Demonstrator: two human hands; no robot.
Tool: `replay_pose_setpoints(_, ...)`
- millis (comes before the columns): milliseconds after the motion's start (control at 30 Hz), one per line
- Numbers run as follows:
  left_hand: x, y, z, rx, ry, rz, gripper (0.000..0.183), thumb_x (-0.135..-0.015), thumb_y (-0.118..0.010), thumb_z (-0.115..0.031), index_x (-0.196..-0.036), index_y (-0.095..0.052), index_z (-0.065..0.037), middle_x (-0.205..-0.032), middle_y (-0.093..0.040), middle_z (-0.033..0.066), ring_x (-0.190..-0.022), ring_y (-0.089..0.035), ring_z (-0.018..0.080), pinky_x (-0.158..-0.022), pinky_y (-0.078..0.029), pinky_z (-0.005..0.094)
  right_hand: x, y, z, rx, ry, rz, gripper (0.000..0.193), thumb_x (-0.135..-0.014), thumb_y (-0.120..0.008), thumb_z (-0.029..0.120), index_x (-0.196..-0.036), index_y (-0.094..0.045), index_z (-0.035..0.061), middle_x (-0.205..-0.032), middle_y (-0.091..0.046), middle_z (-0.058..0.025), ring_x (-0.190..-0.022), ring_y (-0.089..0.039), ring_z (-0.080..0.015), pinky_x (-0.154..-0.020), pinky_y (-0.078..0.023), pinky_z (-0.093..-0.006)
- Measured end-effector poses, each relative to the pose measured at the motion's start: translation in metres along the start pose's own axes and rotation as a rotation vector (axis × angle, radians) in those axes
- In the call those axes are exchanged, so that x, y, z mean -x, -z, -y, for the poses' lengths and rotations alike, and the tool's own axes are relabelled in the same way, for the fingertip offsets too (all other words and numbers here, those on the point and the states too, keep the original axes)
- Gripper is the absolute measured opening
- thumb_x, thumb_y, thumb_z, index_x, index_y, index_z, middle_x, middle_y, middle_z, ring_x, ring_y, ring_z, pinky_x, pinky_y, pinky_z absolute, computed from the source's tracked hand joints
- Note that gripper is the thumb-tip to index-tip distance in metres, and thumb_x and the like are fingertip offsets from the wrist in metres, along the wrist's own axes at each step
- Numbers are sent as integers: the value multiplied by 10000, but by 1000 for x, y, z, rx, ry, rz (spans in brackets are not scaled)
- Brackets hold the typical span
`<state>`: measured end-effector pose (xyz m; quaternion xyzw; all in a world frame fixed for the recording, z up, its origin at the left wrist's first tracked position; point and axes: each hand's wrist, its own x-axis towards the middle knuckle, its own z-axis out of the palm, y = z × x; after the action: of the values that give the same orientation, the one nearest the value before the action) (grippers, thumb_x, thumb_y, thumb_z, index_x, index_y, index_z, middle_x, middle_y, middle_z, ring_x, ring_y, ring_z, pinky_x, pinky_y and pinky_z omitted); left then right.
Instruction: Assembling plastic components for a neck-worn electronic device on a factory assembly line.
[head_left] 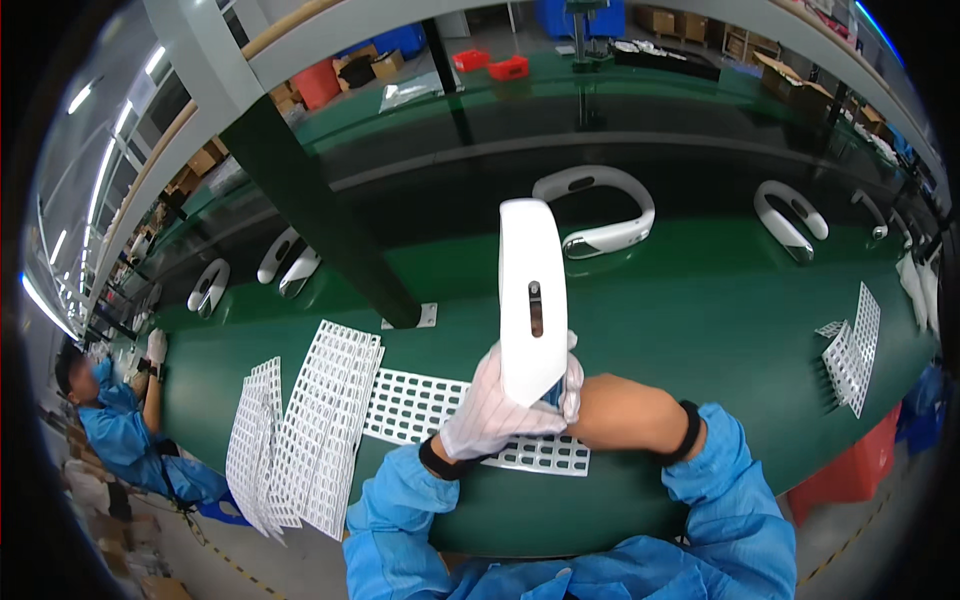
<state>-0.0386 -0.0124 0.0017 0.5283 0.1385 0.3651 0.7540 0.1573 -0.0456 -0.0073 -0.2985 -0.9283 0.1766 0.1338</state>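
A white C-shaped device (534, 290), which looks like a neck massager, stands raised in front of me; an oblong dark slot with a round button runs along its face. My left hand (482, 408), in a white striped glove, is closed around its lower end. My right hand (573, 388) is at the same end, mostly hidden behind the device, with its bare forearm coming across from the right. Something blue shows between the hands. Beneath them lies a white label sheet (412, 402) with rows of dark oblong shapes, partly covered by my left hand.
More label sheets (325, 420) are stacked at left, overhanging the near edge, and a bent one (850, 360) lies at right. Similar white massagers (640, 222) rest along the dark belt. A green post (315, 215) rises from the green table (690, 330). A co-worker (125, 420) sits far left.
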Motion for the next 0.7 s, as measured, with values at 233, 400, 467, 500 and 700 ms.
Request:
replay_pose_setpoints(233, 6, -2, 8, -172, 19, -49, 723, -651, -861, -77, -1278, -511, 3, -999, -615, 125, -864, -636, 234, -761, -521, 343, 24, 76, 46, 29, 38, 166, 166, -808, -638, 53, -959, -591, 1, -932, -612, -147, -735, -669, -309, -560, -550, -387)
replay_pose_setpoints(400, 7, -7, 15, -629, 51, 49, 604, -692, -814, -122, -1233, -557, -46, -1049, -642, 81, -954, -617, 227, -893, -495, 360, 29, 104, 29, -146, 0, -388, 105, -869, -655, 46, -924, -573, 10, -998, -556, -109, -733, -603, -269, -599, -512, -367)
replay_pose_setpoints(467, 9, -14, 12, -564, 217, 64, 474, -699, -798, -192, -1137, -652, -89, -1085, -644, 83, -1004, -615, 316, -913, -474, 405, 26, 100, 27, -162, -18, -477, 106, -861, -663, 32, -919, -578, 7, -1000, -557, -111, -749, -597, -267, -630, -504, -364)
replay_pose_setpoints(500, 10, -16, 13, -557, 225, 70, 474, -699, -798, -192, -1137, -652, -89, -1085, -644, 83, -1004, -615, 316, -913, -474, 405, 23, 99, 29, -232, -94, -552, 98, -860, -661, 18, -913, -580, 2, -999, -553, -113, -762, -594, -268, -656, -495, -357)
replay_pose_setpoints(700, 7, -22, 11, -667, 116, 127, 541, -774, -746, -24, -1229, -454, -27, -920, -616, 39, -824, -611, 143, -760, -523, 306, 17, 91, 32, -340, -217, -622, 81, -861, -650, 1, -895, -580, -22, -1003, -523, -117, -805, -581, -269, -704, -486, -338)
